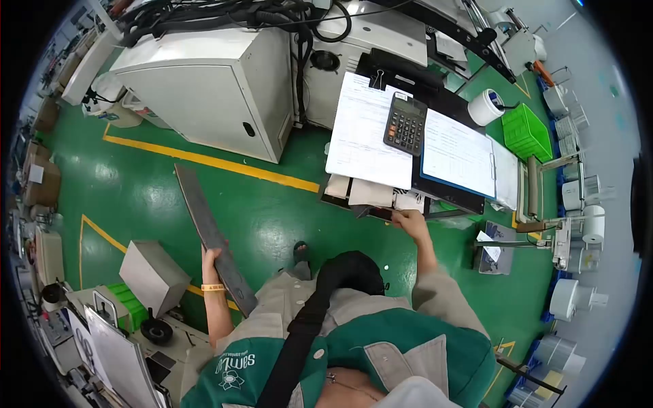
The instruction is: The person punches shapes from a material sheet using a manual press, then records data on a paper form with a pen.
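My left hand (212,257) is wrapped around a long, flat, dark grey bar (204,212), which slants from the floor area at upper left down to my waist. Ahead of me, my right hand (410,223) is closed with its fingers at the front edge of a shallow drawer (376,213) under the desk top. Pale paper pieces (371,193) and a black-and-white printed one lie in that drawer. Above it on the desk are loose white sheets (367,136), a calculator (406,124) and a blue clipboard (457,158) with forms.
A white cabinet (197,95) stands ahead to the left. At the desk's right end are a white cup (485,107) and a green crate (526,132). Rolls (593,224) line the right wall. A grey box (155,275) sits on a cart at left.
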`<action>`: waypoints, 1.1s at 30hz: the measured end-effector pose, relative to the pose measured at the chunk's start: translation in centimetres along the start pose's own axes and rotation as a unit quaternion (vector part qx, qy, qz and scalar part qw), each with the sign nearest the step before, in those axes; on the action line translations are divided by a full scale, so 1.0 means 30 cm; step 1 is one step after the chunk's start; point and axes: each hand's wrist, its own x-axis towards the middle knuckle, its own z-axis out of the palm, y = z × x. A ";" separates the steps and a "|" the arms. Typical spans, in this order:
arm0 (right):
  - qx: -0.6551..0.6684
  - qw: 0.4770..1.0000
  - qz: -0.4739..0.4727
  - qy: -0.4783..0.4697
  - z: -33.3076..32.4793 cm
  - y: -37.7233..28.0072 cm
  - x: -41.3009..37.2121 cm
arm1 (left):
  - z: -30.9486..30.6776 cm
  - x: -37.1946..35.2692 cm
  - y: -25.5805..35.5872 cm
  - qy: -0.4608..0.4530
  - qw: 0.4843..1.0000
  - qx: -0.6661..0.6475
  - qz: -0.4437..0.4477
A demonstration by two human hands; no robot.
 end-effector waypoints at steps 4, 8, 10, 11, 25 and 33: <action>0.071 0.934 -0.180 0.301 -0.107 -0.415 -0.016 | -0.026 0.005 -0.092 0.043 0.993 0.110 0.018; -0.060 0.909 -0.092 0.402 -0.228 -0.567 0.295 | 0.053 0.099 -0.156 0.060 0.993 0.089 0.043; -0.056 0.926 -0.042 0.370 -0.223 -0.587 0.410 | 0.124 0.096 -0.139 0.058 0.986 0.142 0.059; -0.096 0.931 -0.025 0.351 -0.214 -0.602 0.441 | 0.180 0.084 -0.131 0.061 0.980 0.165 0.095; -0.112 0.888 -0.027 0.446 -0.622 -0.342 0.446 | 0.433 0.164 -0.270 0.166 0.979 0.112 0.032; -0.026 0.894 -0.389 0.221 -0.399 -0.516 0.279 | 0.414 0.263 -0.315 0.143 0.968 0.203 -0.021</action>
